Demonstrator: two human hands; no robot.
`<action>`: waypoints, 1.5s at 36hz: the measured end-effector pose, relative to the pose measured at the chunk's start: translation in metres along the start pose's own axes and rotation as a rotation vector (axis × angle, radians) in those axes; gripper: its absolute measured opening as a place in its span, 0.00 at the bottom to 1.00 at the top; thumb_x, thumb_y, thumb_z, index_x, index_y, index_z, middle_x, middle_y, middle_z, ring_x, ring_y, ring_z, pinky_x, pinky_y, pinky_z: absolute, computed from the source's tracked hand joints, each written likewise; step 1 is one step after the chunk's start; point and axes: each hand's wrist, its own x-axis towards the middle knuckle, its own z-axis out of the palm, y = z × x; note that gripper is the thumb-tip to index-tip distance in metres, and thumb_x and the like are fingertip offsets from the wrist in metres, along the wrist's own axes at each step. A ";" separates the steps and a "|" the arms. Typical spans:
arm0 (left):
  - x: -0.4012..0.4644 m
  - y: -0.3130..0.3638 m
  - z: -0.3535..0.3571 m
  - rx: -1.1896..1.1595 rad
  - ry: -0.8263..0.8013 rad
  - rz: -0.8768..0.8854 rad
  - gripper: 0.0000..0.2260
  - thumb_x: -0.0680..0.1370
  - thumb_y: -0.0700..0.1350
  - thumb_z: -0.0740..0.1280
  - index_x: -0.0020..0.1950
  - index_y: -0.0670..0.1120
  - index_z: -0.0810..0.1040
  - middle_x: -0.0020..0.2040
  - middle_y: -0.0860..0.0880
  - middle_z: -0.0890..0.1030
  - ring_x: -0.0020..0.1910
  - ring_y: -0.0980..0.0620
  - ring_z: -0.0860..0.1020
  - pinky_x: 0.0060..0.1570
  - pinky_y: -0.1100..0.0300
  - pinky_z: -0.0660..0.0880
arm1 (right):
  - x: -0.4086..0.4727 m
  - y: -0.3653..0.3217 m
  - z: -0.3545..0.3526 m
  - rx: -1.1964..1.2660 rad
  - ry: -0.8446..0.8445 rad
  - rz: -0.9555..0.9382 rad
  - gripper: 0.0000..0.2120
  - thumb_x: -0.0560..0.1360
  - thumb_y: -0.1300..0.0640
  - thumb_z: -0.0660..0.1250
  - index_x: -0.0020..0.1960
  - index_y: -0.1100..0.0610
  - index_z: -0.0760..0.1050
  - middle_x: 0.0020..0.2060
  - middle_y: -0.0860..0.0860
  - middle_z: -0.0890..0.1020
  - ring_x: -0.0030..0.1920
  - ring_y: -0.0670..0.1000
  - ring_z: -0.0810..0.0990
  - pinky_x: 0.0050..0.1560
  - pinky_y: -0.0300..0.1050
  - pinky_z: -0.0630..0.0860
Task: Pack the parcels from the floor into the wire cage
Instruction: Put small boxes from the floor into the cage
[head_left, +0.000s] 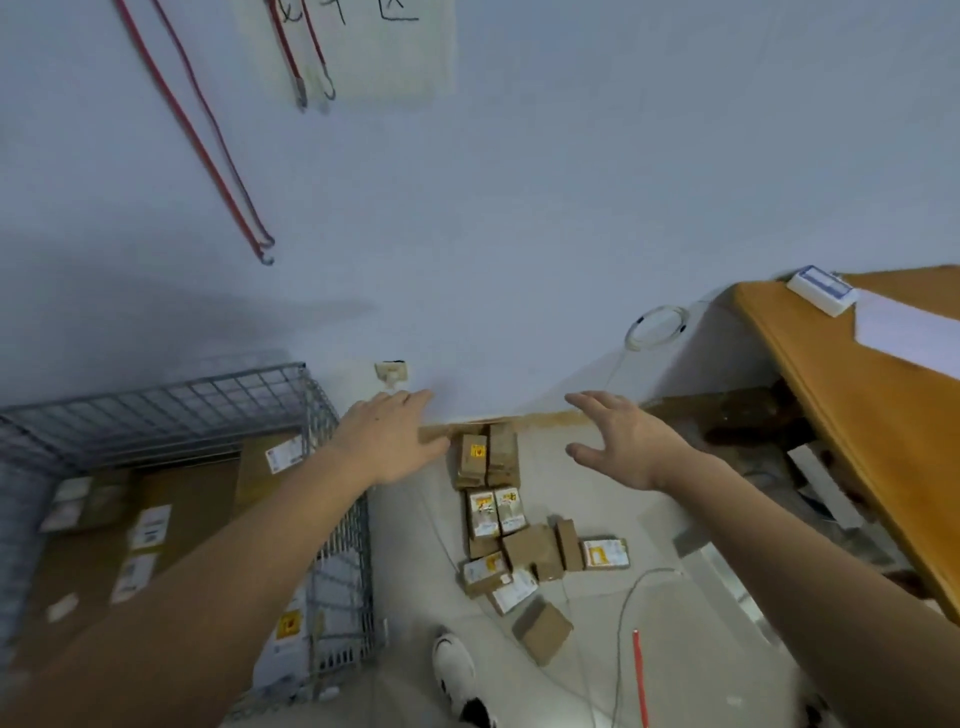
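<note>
Several small brown cardboard parcels (511, 540) lie in a loose pile on the pale floor against the wall, some with white and yellow labels. The wire cage (332, 415) stands at the left and holds large cardboard boxes (171, 525). My left hand (392, 436) is stretched forward above the floor between the cage and the pile, fingers straight, holding nothing. To the right of the pile, my right hand (621, 436) hovers with fingers spread and empty. Both hands are well above the parcels.
An orange-topped table (852, 410) juts in at the right with a white box (821, 288) and paper on it. Red hooked cords (218, 156) hang on the wall. Thin cables (623, 608) trail over the floor. My white shoe (454, 670) is below the pile.
</note>
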 end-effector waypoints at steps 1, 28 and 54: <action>0.007 -0.003 0.003 -0.006 -0.005 -0.009 0.36 0.80 0.69 0.55 0.83 0.52 0.56 0.79 0.47 0.67 0.74 0.44 0.68 0.69 0.46 0.67 | 0.009 0.002 0.002 -0.002 -0.014 -0.008 0.36 0.80 0.38 0.62 0.82 0.49 0.53 0.80 0.52 0.61 0.78 0.56 0.60 0.76 0.54 0.61; 0.241 0.036 0.241 -0.123 -0.218 -0.101 0.28 0.81 0.65 0.58 0.76 0.51 0.67 0.71 0.50 0.74 0.69 0.49 0.72 0.68 0.49 0.70 | 0.219 0.198 0.197 0.012 -0.302 0.012 0.34 0.80 0.39 0.62 0.81 0.46 0.55 0.79 0.46 0.62 0.78 0.48 0.59 0.75 0.44 0.60; 0.432 0.062 0.767 -0.613 -0.094 -0.615 0.37 0.79 0.66 0.61 0.83 0.61 0.46 0.83 0.53 0.44 0.80 0.39 0.51 0.71 0.35 0.66 | 0.350 0.299 0.656 0.342 -0.415 0.012 0.28 0.81 0.46 0.65 0.78 0.45 0.61 0.74 0.44 0.67 0.70 0.46 0.67 0.57 0.38 0.62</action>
